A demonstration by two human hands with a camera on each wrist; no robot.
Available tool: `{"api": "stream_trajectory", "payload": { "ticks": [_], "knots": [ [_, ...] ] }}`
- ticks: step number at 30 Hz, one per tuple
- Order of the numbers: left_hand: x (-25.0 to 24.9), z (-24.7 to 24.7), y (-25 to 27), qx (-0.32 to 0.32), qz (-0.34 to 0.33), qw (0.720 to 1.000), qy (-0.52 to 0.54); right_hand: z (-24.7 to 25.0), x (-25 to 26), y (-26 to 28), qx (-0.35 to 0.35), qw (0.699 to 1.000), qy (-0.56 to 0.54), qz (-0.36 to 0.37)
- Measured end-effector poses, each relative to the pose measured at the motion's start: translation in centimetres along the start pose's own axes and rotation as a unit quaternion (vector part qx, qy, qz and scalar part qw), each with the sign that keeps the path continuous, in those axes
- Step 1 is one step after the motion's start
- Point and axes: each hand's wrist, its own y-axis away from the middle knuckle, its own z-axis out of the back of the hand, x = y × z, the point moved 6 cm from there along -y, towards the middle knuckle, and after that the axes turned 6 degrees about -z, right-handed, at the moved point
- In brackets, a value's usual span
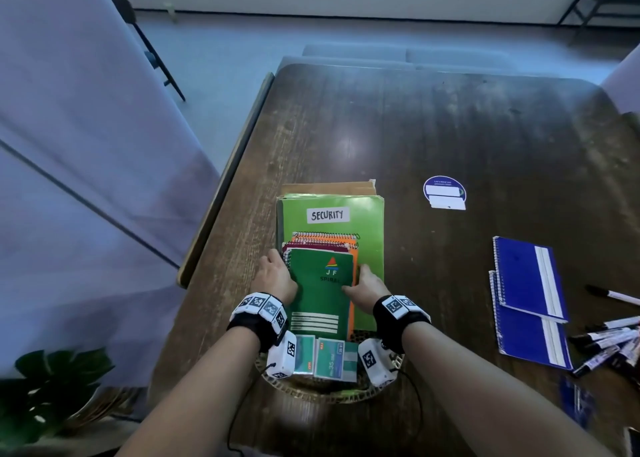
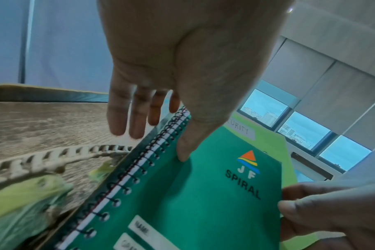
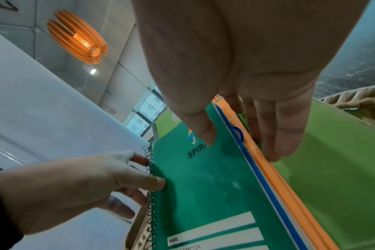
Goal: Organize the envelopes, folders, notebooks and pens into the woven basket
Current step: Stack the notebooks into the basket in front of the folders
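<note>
A green JF Spiral notebook (image 1: 322,301) (image 2: 193,203) fronts a stack with a maroon and an orange notebook (image 1: 351,245). The stack stands tilted in the woven basket (image 1: 311,392), leaning on a green folder (image 1: 367,221) labelled SECURITY and a brown envelope (image 1: 329,188). My left hand (image 1: 277,273) (image 2: 160,146) pinches the spiral edge, thumb on the cover, fingers behind. My right hand (image 1: 363,283) (image 3: 246,145) pinches the opposite edge, its fingers behind the orange notebook (image 3: 268,169).
Two blue spiral notebooks (image 1: 526,276) lie overlapped on the wooden table (image 1: 450,127) to the right, with several pens (image 1: 609,346) beyond them. A round blue sticker (image 1: 444,192) sits mid-table. Small card packs (image 1: 327,356) lie in the basket's near side. A plant (image 1: 52,387) stands at lower left.
</note>
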Motion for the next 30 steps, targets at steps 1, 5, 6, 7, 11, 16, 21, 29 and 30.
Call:
{"api": "stream_trajectory", "payload": {
  "ticks": [1, 5, 6, 7, 11, 16, 21, 29, 30],
  "knots": [
    [-0.4, 0.4, 0.1, -0.025, -0.011, 1.0, 0.003, 0.2, -0.1, 0.1, -0.002, 1.0, -0.004, -0.006],
    [0.2, 0.0, -0.4, 0.004, 0.035, 0.998, 0.054, 0.7, -1.0, 0.5, -0.024, 0.999, 0.016, -0.018],
    [0.9, -0.6, -0.6, 0.031, 0.054, 0.996, 0.067, 0.9, -1.3, 0.6, -0.033, 0.999, 0.023, -0.018],
    [1.7, -1.2, -0.8, 0.058, 0.064, 0.993, 0.077, 1.2, -1.7, 0.8, -0.04, 0.999, 0.026, -0.021],
    [3.0, -2.5, -0.2, 0.084, 0.068, 0.991, 0.076, 1.8, -3.7, 1.0, -0.046, 0.997, 0.04, -0.044],
    [2.6, -2.2, -0.5, 0.065, 0.07, 0.984, 0.148, 3.0, -4.7, 0.9, -0.121, 0.992, 0.019, -0.044],
    [2.6, -1.6, -2.2, 0.144, 0.085, 0.944, 0.285, 2.6, -3.3, 0.1, -0.049, 0.994, -0.095, -0.032],
    [2.1, -0.8, -2.6, 0.122, 0.043, 0.92, 0.369, 3.1, -2.7, 0.2, -0.117, 0.978, -0.174, -0.008],
    [2.1, -0.8, -2.4, 0.122, 0.037, 0.92, 0.371, 3.3, -2.7, 0.3, -0.131, 0.974, -0.183, -0.007]
  ]
}}
